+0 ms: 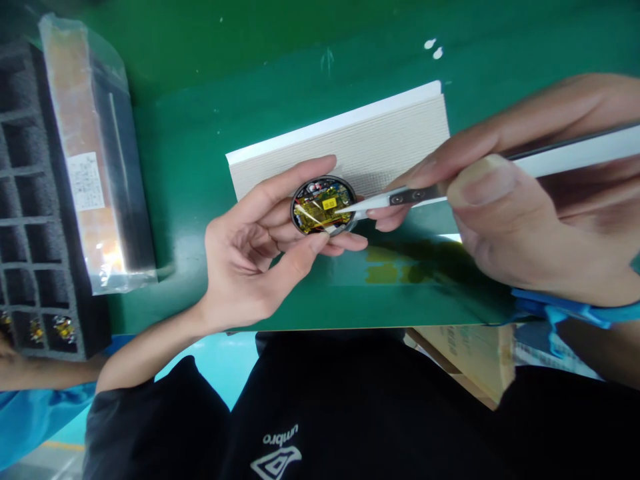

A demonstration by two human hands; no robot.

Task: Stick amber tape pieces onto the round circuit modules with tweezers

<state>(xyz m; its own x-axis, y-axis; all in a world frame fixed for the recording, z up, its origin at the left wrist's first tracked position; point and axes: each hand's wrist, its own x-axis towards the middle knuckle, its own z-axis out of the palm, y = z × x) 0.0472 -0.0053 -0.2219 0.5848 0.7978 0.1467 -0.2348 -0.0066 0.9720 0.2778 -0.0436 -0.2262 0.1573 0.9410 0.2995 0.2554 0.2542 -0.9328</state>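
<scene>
My left hand [255, 250] is closed around the rim of a small round black housing [294, 212], its open face turned up. Inside the housing lies a circuit board [320, 215] with yellow film, thin wires and a small bright yellow label [329, 204]. Between the thumb and fingers of my right hand [505, 207] is a pair of tweezers [435, 193] with white tips and a dark screwed joint. The tips reach over the board near the yellow label; whether they touch it or pinch anything I cannot tell. A blue wristband [565, 310] circles my right wrist.
Under my hands lies a ribbed beige pad [400, 130] with a white edge, on the green table [190, 87]. At left stand a plastic-wrapped package [107, 160] and a black foam tray [37, 247] holding several small parts. Another person's arm [55, 370] is at lower left.
</scene>
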